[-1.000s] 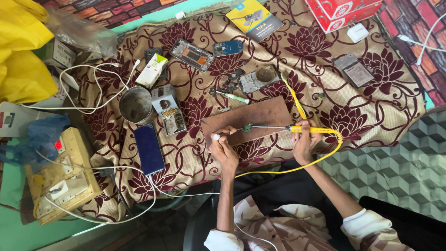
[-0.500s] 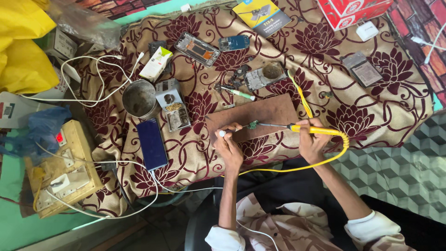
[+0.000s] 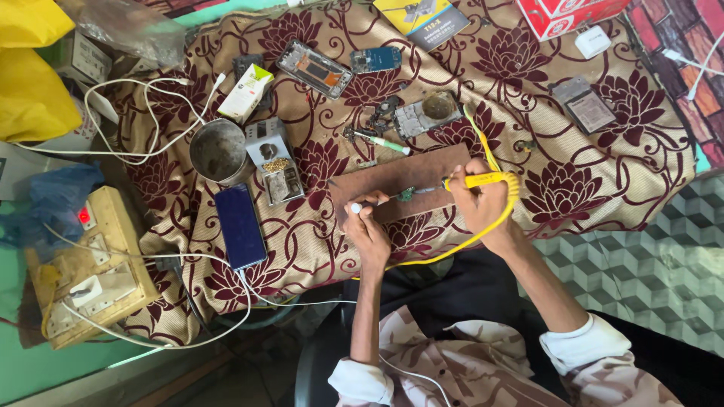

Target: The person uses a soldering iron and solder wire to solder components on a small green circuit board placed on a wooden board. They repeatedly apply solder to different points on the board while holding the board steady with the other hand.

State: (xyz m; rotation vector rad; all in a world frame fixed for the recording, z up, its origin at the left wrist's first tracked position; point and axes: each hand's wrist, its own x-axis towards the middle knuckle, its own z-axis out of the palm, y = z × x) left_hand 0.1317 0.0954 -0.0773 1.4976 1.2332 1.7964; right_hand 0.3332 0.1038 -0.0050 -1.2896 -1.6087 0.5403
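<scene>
Now the right hand (image 3: 483,203), closed on the yellow soldering iron (image 3: 473,181), sits slightly left of its earlier place, iron lying left-right, tip toward the small part (image 3: 407,194) on the brown board (image 3: 400,181), while the left hand (image 3: 367,226) pinches a half-hidden white item (image 3: 355,208).

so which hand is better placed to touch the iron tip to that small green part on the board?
Right. The right hand already holds the yellow soldering iron, tip pointing at the green part. The left hand pinches a small white piece beside it.
</scene>
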